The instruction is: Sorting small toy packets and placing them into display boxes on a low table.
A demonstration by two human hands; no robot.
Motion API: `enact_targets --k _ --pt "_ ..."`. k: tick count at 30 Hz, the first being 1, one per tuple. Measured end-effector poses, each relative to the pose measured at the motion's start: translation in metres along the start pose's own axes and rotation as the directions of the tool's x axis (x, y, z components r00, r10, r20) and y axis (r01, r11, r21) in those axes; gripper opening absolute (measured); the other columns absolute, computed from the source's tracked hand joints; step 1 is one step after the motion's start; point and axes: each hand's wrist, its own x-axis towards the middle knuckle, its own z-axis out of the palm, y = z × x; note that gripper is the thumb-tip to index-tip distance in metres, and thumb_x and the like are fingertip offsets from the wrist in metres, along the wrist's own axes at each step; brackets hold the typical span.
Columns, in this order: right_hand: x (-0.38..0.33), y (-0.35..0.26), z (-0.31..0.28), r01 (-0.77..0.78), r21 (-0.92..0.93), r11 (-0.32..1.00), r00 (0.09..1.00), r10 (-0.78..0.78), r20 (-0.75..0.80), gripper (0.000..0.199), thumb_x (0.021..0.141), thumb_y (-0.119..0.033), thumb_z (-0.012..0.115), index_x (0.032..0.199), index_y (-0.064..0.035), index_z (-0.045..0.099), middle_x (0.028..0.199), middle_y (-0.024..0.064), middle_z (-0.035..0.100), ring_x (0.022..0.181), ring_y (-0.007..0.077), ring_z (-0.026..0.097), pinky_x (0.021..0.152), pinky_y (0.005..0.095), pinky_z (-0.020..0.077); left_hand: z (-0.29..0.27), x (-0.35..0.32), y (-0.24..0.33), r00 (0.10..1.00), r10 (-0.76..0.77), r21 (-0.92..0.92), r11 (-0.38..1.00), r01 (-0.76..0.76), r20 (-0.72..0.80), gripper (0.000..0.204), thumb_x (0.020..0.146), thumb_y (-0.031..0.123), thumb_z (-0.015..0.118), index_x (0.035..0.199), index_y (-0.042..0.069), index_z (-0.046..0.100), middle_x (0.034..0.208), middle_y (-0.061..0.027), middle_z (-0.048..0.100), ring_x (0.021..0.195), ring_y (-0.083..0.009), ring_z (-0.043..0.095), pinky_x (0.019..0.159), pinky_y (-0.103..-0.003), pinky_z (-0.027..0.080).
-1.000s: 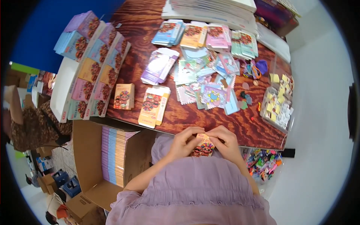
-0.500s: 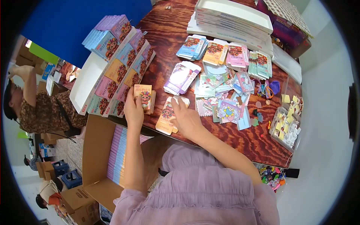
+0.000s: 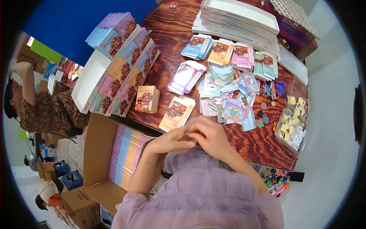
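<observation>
At the table's front edge my left hand (image 3: pixel 170 140) and my right hand (image 3: pixel 210 137) meet, fingers curled toward each other. Whatever may lie between their fingertips is hidden. Just beyond them lies a flat orange cartoon-printed carton (image 3: pixel 176 113), untouched. To its left stands a small stack of filled orange boxes (image 3: pixel 146 100), also free of my hands. Farther back is a pile of flat purple cartons (image 3: pixel 186 78). Right of the carton spreads a heap of colourful sticker cards and sachets (image 3: pixel 225 95).
Blue (image 3: pixel 196 46), orange, pink and green carton piles line the back. White trays (image 3: pixel 238 19) are stacked behind them. Filled display trays (image 3: pixel 122 72) stand at left, above an open brown box (image 3: pixel 99 152). A clear container (image 3: pixel 291 129) holds small pieces at right.
My left hand has left the orange box stack and my right hand the flat orange carton. Both have drawn back toward my body and come together.
</observation>
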Motion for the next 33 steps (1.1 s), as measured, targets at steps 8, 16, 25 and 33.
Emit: enact_targets --k 8,16,25,33 --pt "-0.040 -0.024 -0.061 -0.196 -0.079 0.977 0.976 0.203 0.084 0.010 0.084 -0.010 0.071 0.082 -0.0011 0.066 0.067 0.0092 0.061 0.059 0.0190 0.058 0.055 0.0315 0.0442 0.051 0.039 -0.025 0.993 0.122 0.265 0.957 -0.117 0.000 0.036 0.078 0.014 0.085 0.104 0.006 0.062 0.089 0.0038 0.065 0.082 -0.0069 0.058 0.073 -0.027 0.048" --pt "-0.061 0.001 -0.066 -0.040 0.216 0.976 0.963 0.095 -0.252 0.011 0.086 0.001 0.067 0.096 0.0010 0.069 0.105 0.0083 0.061 0.091 0.0136 0.057 0.077 0.0254 0.0456 0.071 0.051 -0.027 1.000 0.017 -0.311 0.950 -0.008 0.026 0.053 0.072 0.011 0.085 0.120 0.004 0.062 0.110 -0.0027 0.069 0.102 -0.0130 0.066 0.089 -0.031 0.053" --pt "-0.078 0.015 -0.047 -0.164 0.350 0.922 0.860 0.308 -0.408 0.015 0.090 -0.004 0.068 0.104 0.0008 0.070 0.094 0.0057 0.064 0.089 0.0146 0.059 0.077 0.0265 0.0465 0.071 0.064 -0.062 0.993 0.078 -0.327 0.939 -0.105 -0.093 0.041 0.094 0.025 0.063 0.125 -0.002 0.058 0.114 -0.0049 0.067 0.106 -0.0137 0.063 0.091 -0.031 0.051" --pt "-0.084 0.023 -0.057 -0.204 0.356 0.912 0.815 0.360 -0.455 0.013 0.094 0.002 0.061 0.104 0.0053 0.068 0.096 0.0043 0.060 0.087 0.0103 0.060 0.077 0.0223 0.0480 0.093 0.056 -0.016 0.880 0.298 -0.021 0.944 -0.328 -0.369 0.053 0.088 -0.009 0.065 0.138 -0.002 0.051 0.106 -0.0093 0.065 0.100 -0.0149 0.064 0.085 -0.026 0.052"
